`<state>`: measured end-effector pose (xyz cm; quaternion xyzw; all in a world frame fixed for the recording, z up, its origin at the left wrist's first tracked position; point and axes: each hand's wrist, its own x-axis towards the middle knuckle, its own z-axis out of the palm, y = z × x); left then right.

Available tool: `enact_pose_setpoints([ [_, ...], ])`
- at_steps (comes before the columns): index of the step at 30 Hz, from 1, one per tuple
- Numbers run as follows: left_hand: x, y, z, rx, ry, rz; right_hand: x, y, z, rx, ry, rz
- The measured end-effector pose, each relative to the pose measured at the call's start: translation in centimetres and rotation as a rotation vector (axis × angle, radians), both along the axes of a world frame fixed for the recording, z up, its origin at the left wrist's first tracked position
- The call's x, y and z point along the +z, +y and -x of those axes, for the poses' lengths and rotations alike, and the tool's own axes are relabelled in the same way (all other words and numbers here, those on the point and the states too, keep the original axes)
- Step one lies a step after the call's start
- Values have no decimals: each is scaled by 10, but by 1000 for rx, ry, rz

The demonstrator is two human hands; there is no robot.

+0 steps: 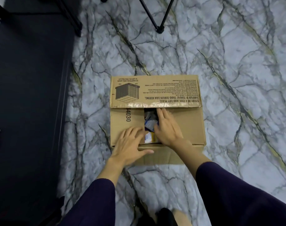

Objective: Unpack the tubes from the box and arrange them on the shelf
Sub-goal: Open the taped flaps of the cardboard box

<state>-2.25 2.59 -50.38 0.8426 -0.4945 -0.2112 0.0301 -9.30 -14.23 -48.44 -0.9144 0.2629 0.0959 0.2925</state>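
Box (pixel 157 111) sat on floor, tubes (pixel 149 123) glimpsed between inner flaps. Left hand (pixel 131 144) flat, fingers spread on left flap; right hand (pixel 166 128) fingers straight, parting flaps. Tubes probably light, soft; grip mid-body.

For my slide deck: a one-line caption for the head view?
Both hands part the flaps of a cardboard box on a marble floor.

Head cam, looking steeply down at floor (pixel 204 54), close.
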Motion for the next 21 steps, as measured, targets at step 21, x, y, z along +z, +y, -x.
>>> enact_pose_setpoints([
  [21,-26,-17,-16,215,-271,56,-14,-47,-101,-123,-192,32],
])
